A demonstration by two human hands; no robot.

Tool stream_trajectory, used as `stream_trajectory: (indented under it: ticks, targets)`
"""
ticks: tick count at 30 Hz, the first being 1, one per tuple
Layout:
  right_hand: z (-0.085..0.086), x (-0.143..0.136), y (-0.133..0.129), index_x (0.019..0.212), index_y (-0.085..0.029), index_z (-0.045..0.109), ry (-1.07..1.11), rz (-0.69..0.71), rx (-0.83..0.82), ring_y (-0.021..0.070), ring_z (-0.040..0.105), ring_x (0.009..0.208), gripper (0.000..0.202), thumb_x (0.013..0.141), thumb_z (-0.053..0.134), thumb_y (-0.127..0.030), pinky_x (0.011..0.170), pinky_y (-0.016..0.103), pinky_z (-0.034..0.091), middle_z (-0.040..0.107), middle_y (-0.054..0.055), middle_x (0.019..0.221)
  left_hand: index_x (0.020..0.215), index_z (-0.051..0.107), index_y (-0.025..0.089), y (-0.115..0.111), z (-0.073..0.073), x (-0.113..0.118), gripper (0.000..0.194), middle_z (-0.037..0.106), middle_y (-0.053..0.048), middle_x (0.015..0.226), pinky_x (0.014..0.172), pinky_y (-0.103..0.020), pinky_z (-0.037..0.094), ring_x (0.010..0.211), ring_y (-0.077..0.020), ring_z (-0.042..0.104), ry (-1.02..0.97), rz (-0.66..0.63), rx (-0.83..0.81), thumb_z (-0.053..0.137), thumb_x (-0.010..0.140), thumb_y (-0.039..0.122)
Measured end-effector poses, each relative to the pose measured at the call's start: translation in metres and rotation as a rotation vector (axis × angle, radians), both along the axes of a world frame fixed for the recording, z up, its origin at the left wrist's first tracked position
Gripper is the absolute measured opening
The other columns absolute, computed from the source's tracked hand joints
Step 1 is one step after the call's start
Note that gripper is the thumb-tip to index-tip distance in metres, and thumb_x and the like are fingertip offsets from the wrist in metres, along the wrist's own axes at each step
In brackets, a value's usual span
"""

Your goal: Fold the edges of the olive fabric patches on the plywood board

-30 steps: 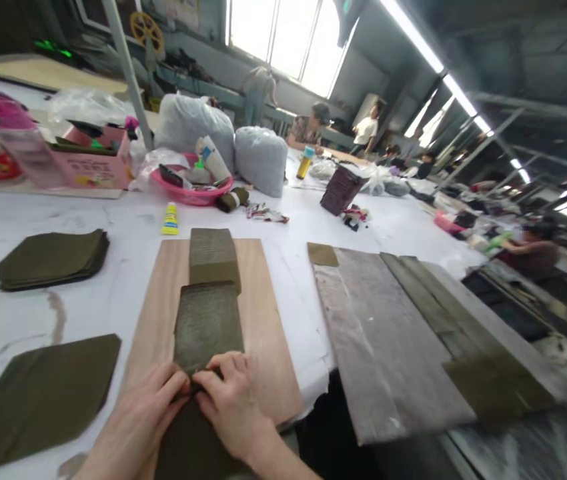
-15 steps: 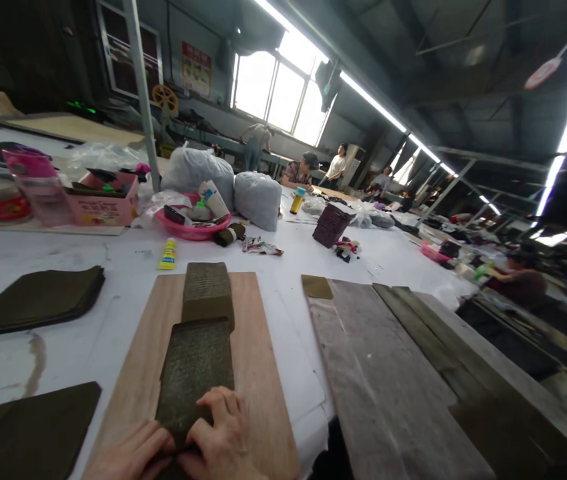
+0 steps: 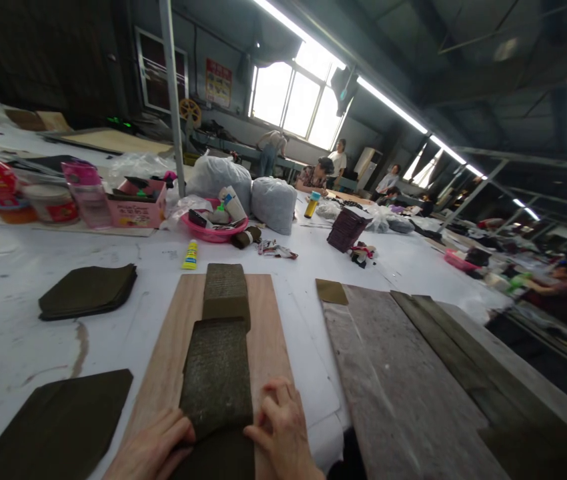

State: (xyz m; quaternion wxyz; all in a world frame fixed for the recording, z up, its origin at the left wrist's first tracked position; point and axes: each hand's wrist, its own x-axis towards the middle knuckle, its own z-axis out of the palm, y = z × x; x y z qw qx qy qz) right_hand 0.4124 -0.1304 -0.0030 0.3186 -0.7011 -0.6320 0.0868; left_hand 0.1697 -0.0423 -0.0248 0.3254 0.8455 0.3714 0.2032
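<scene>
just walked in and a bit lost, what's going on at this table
At a white-topped table, a person's left hand and right hand are at opposite sides of the nearest dark olive sheet, close to where it meets a rough-faced olive piece on a wooden board. Whether either hand grips it is hard to tell. A stack of olive pieces lies to the left, a grey board to the right.

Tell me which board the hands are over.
The pale wooden board, left of the grey board; the left hand and right hand are at its dark strip.
</scene>
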Motion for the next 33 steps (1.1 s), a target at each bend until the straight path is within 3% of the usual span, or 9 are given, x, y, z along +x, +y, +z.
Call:
stream_trajectory:
  ticks: [3,9,15,20,33]
  targets:
    - [0.001,-0.008,0.000,0.081,-0.023,0.061,0.025,0.018,0.036,0.0238,0.057,0.104,0.036,0.060,0.089,-0.019,0.089,0.036,0.049,0.061,0.002,0.108,0.077,0.062,0.027,0.001,0.001,-0.001,0.021,0.064,-0.001,0.085,0.072,-0.027,0.049,0.080,-0.0192,0.061,0.024,-0.025,-0.029,0.048,0.090,0.035]
    - [0.004,-0.045,0.012,0.108,-0.025,0.061,0.007,0.247,-0.001,0.0201,0.055,0.105,0.046,0.069,0.085,-0.022,0.091,0.034,0.046,0.062,0.001,0.109,0.081,0.063,0.025,0.005,0.015,-0.004,0.016,0.063,-0.002,0.087,0.075,-0.027,0.048,0.083,-0.0187,0.061,0.059,-0.051,-0.062,0.052,0.090,0.031]
    - [0.014,-0.054,0.018,0.105,-0.022,0.064,-0.081,0.319,-0.070,0.0202,0.054,0.098,0.021,0.085,0.070,-0.022,0.086,0.035,0.043,0.064,0.004,0.100,0.086,0.063,0.021,0.001,0.039,-0.005,0.010,0.062,-0.003,0.090,0.080,-0.031,0.048,0.088,-0.0194,0.059,0.056,-0.052,-0.006,0.056,0.091,0.026]
    - [0.009,-0.054,0.021,0.101,-0.021,0.067,-0.080,0.327,-0.035,0.0192,0.054,0.095,0.011,0.092,0.061,-0.025,0.084,0.034,0.043,0.066,0.004,0.094,0.094,0.065,0.021,0.002,0.037,-0.010,0.008,0.061,-0.003,0.092,0.080,-0.030,0.049,0.089,-0.0178,0.059,0.034,-0.024,0.033,0.059,0.091,0.026]
    - [0.004,-0.053,0.019,0.107,-0.021,0.071,-0.037,0.318,0.019,0.0183,0.052,0.092,0.023,0.097,0.050,-0.023,0.081,0.032,0.047,0.064,0.006,0.093,0.101,0.067,0.019,0.002,0.027,-0.017,0.021,0.063,-0.006,0.095,0.081,-0.028,0.051,0.090,-0.0150,0.060,-0.022,-0.047,0.158,0.047,0.098,0.026]
